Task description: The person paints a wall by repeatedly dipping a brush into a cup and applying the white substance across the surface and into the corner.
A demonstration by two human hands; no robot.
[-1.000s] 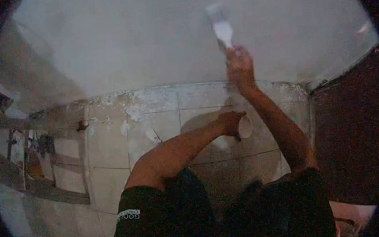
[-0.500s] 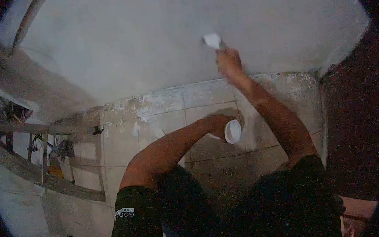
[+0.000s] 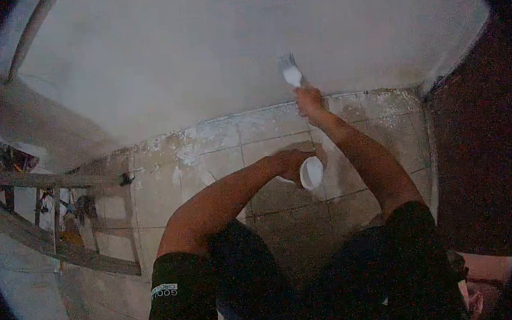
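2 hands (image 3: 309, 100) hold brush (image 3: 292, 76) and cup (image 3: 312, 173); the bristles (image 3: 286, 60) look blurred.

One brush (image 3: 292, 75), one cup (image 3: 311, 185)

Dim light. Pale wall (image 3: 188, 57) across far side, meeting beige tiled floor (image 3: 287, 217); white blotches (image 3: 188, 153) along floor's far edge. Left: ladder-like frame (image 3: 95, 260), clutter (image 3: 71, 237) behind. Right: dark brown surface (image 3: 477, 142).
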